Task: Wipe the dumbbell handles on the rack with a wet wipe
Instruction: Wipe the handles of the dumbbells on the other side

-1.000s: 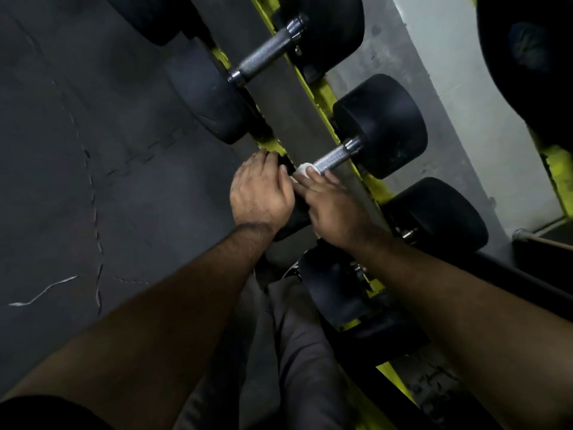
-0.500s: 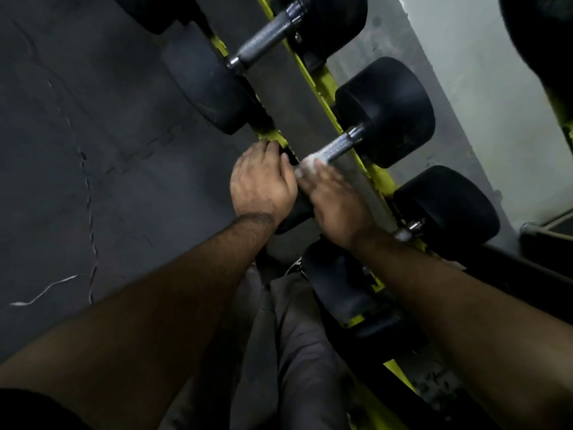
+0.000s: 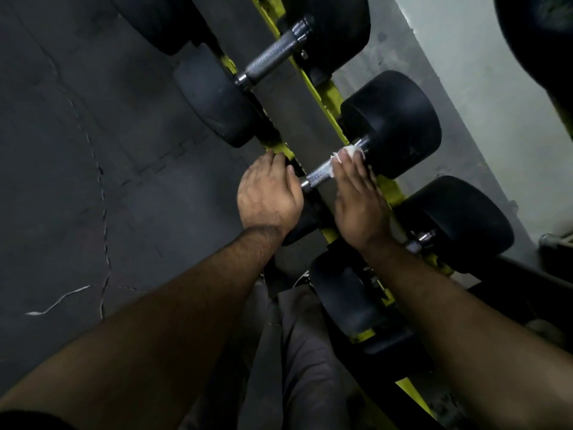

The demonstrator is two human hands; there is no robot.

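1. I see the yellow rack (image 3: 333, 97) running from top center to lower right; it holds several black dumbbells, no other container.
2. The dumbbell handle (image 3: 319, 174) at center is partly covered: my right hand (image 3: 359, 206) curls its fingers, close together, around the white wet wipe (image 3: 348, 152) at the end next to the black weight head (image 3: 392, 124).
3. My left hand (image 3: 268, 197) rests on the near weight head, fingers together.
4. I can read no writing.
5. Open dark floor (image 3: 93, 150) lies on the left.
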